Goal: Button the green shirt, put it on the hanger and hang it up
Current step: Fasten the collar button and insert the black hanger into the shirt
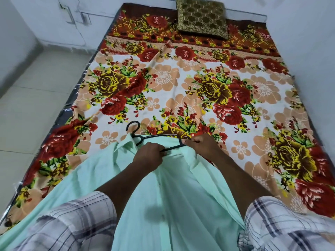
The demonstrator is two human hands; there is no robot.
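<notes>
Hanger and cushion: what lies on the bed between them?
In the head view, only the floral bedsheet lies between the hanger and the cushion; nothing else rests there.

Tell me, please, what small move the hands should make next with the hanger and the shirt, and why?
Probably slide the hanger's right end under the shirt's shoulder. The left hand pinches the lower bar; the right hand holds fabric at that bare end. The hook end sits by the collar, so the hanger seems only partly in.
</notes>
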